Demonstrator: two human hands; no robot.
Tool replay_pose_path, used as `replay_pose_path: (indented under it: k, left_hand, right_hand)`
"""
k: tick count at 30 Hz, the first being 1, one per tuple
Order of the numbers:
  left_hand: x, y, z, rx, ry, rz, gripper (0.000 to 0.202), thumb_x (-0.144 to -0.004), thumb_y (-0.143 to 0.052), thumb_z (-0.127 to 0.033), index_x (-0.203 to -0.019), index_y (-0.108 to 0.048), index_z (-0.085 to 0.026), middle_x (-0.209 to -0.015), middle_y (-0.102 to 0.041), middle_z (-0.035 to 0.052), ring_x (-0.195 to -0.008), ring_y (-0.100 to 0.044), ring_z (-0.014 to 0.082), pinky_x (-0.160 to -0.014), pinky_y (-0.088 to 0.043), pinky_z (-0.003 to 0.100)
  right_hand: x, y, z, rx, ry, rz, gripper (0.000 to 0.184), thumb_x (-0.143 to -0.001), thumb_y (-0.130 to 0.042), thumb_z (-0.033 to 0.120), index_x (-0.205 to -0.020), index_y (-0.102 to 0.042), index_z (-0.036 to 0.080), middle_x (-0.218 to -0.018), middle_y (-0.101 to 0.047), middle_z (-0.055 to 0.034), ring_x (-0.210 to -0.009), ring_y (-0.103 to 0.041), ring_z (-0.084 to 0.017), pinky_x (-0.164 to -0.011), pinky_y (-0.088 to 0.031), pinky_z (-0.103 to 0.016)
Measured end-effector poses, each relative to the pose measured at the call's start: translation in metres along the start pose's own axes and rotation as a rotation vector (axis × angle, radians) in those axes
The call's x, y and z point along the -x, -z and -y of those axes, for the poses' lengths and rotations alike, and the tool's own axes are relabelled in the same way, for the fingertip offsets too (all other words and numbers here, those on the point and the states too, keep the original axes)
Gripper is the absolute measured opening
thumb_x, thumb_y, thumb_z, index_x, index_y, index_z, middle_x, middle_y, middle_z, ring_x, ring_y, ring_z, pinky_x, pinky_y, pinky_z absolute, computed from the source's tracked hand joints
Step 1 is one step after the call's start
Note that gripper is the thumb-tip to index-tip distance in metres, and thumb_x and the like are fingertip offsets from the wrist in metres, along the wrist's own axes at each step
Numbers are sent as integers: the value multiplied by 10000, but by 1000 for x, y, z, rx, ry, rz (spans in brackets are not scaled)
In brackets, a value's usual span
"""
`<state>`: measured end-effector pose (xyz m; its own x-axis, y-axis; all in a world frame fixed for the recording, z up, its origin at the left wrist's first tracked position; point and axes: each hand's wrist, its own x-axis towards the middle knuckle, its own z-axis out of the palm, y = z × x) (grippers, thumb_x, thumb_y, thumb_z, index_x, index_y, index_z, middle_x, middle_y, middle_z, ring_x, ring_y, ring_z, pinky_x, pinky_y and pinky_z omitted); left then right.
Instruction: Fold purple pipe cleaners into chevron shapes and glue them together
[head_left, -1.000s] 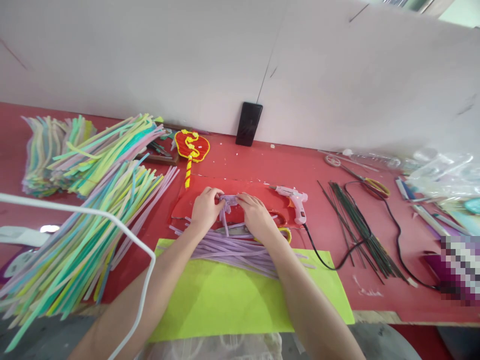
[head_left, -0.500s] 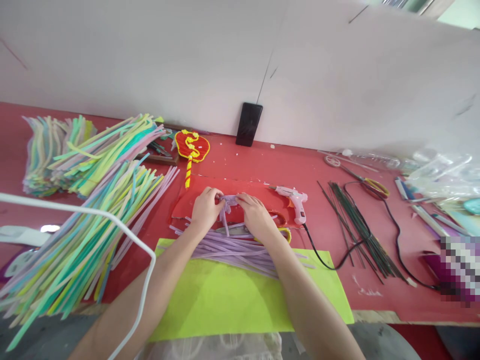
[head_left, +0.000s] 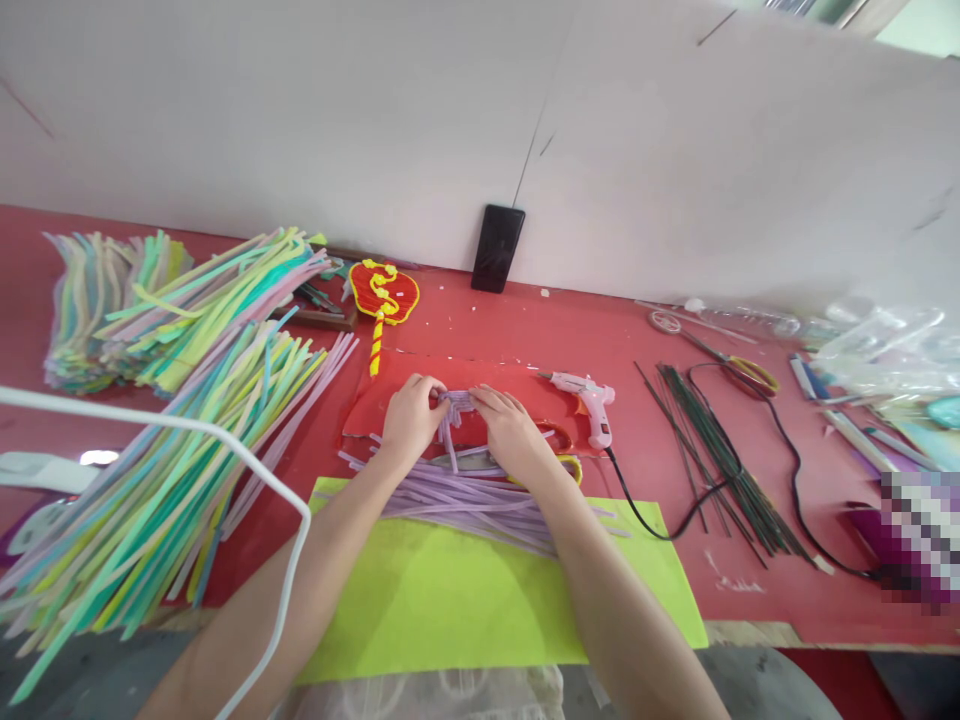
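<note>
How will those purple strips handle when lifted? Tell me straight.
Probably floppy: the purple strips bend where the left hand and right hand pinch them. Likely light, being thin. They may scatter, since the pile lies loose on the green sheet.

No txt, label, brand or no. you can read anywhere in your view. Any marks on the glue gun (head_left: 592,402) or phone (head_left: 497,247) are too small to tell. The patch (head_left: 919,535) at far right is pixelated, so unreadable.
</note>
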<state>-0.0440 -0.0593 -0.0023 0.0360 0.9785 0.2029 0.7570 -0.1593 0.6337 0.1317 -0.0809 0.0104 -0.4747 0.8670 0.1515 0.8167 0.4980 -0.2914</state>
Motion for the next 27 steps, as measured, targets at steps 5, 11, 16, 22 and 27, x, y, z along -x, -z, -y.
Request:
replay_pose_path:
  k: [5, 11, 16, 22, 27]
  left_hand:
    - [0, 0, 0, -2, 2, 2, 87, -765, -592, -180, -848, -604, -201, -865, -602, 23, -832, -617, 163, -783, -472, 274]
    - [0, -1, 1, -8, 2, 5, 73, -769, -593, -181, -837, -604, -203, -861, -602, 22, -814, -617, 162, -768, -470, 271]
    - [-1, -3, 4, 0, -12, -6, 71, -763, -600, -184, -832, -604, -200, -861, -601, 23, -809, -615, 161, -752, -465, 267]
    - [0, -1, 2, -4, -6, -1, 78, -759, -607, -183, -835, -607, -198, -860, -601, 24, -820, -616, 166, -757, -465, 269]
    - [0, -1, 1, 1, -3, 4, 73, -763, -606, -190, -836, -606, -201, -866, -603, 23, -820, -616, 162, -761, -466, 266]
  right_hand:
    - [-1, -1, 1, -25, -2, -38, 583, -744, -337, -27, -1281, -503, 130, -1326, -531, -111, -1267, -429, -179, -1075, -333, -378]
    - [-5, -3, -3, -45, -83, -122, 544, -782, -333, -5, -1278, -497, 148, -1303, -539, -114, -1210, -471, -197, -1029, -386, -374]
    - [-7, -9, -10, -47, -102, -152, 527, -806, -320, 18, -1260, -542, 168, -1253, -560, -106, -1152, -496, -203, -1017, -392, -371]
    - [-4, -7, -6, 4, -74, -116, 562, -762, -353, 0, -1252, -567, 175, -1348, -494, -100, -1227, -432, -223, -1059, -340, -402]
    - [-4, -6, -6, 18, -70, -135, 572, -767, -350, -2, -1272, -552, 174, -1369, -483, -91, -1260, -404, -220, -1079, -320, -405]
